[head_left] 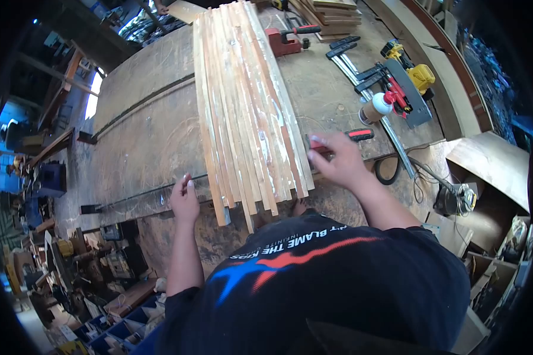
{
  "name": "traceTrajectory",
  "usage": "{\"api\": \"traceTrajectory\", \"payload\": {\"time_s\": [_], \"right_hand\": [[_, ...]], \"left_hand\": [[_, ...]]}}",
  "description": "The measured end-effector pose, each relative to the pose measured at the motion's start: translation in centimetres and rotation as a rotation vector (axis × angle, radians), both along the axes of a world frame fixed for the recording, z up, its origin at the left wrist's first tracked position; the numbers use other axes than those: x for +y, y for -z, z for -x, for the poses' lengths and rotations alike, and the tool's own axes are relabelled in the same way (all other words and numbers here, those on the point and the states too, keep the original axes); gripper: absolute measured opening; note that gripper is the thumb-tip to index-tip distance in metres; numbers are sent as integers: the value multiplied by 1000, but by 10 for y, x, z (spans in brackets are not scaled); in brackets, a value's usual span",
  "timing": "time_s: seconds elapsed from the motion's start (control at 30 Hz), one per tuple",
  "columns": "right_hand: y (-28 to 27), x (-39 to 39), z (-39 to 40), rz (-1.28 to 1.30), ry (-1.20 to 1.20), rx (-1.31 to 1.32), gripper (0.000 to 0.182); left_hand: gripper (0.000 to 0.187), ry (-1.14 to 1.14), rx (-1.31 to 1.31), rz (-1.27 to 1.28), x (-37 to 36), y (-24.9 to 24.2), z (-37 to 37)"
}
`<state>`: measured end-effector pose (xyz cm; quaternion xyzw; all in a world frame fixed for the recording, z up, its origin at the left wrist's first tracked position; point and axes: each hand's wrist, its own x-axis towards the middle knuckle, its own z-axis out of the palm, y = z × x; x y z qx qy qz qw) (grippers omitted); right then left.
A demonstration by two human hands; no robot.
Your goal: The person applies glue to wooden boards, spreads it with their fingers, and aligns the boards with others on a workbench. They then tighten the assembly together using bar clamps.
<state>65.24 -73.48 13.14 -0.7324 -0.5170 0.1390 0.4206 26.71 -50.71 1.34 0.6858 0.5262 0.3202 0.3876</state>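
A bundle of long, narrow wood strips (240, 100) lies side by side on the workbench, with white glue smeared over them and their near ends uneven. My left hand (185, 204) is held just left of the strips, over the near clamp bar (136, 201), fingers partly raised and nothing visible in them. At the strips' right edge, my right hand (337, 160) has its thumb and fingers curled on the red head of a bar clamp (318, 144). The clamp's black-and-red handle (360, 135) sticks out behind that hand.
A second bar clamp (287, 41) sits farther along the strips. To the right are a glue bottle (377, 108), loose clamps (352, 68), a yellow power tool (420, 77) and a corded tool (456, 199). Stacked boards (334, 15) lie at the back.
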Motion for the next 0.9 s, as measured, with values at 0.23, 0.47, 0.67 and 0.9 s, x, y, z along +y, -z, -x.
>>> {"api": "traceTrajectory", "payload": {"time_s": [0.23, 0.47, 0.67, 0.9], "right_hand": [[2, 57, -55, 155, 62, -62, 52], [-5, 93, -26, 275, 183, -143, 55], [-7, 93, 94, 131, 298, -50, 48], [-27, 66, 184, 219, 333, -128, 53]], "left_hand": [[48, 55, 519, -312, 58, -34, 91], [53, 302, 824, -257, 144, -31, 154], [40, 332, 385, -485, 154, -8, 200], [20, 152, 180, -498, 87, 40, 245]]}}
